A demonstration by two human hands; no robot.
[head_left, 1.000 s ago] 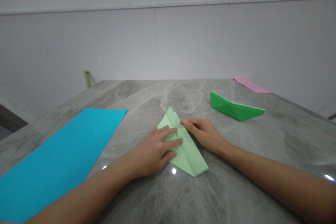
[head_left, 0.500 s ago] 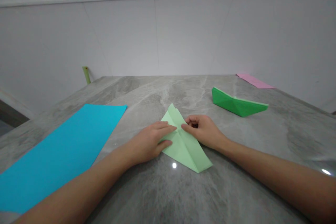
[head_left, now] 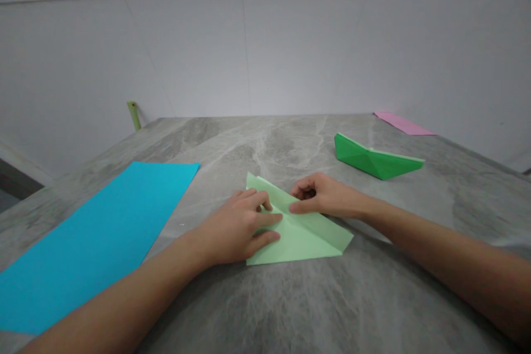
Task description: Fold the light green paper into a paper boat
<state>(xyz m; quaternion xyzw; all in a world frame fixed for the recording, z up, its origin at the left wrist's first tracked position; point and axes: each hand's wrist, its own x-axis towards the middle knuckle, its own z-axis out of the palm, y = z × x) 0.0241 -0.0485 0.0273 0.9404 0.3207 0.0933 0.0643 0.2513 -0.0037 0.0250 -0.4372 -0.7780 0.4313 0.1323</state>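
A folded sheet of light green paper (head_left: 301, 238) lies on the grey marbled tabletop in front of me, with a creased strip along its far right side. My left hand (head_left: 249, 227) rests on the paper's left part, its thumb and index finger stretched out and apart, the other fingers bent. At the far right edge, my right hand (head_left: 317, 196) pinches the strip, thumb on top; its other fingertips are partly hidden behind the paper. Beyond the right hand stands a folded green paper boat (head_left: 377, 163), touched by neither hand.
A large blue sheet (head_left: 99, 238) lies on the left of the table (head_left: 232, 144), partly under my left forearm. At the back right corner is a pink sheet (head_left: 404, 123). A yellow-green strip (head_left: 134, 115) shows by the back left edge, against the white wall.
The light green paper has turned anticlockwise, its near edge now almost level with the table's front. My left hand's fingers have spread and bent; the right hand still grips the edge.
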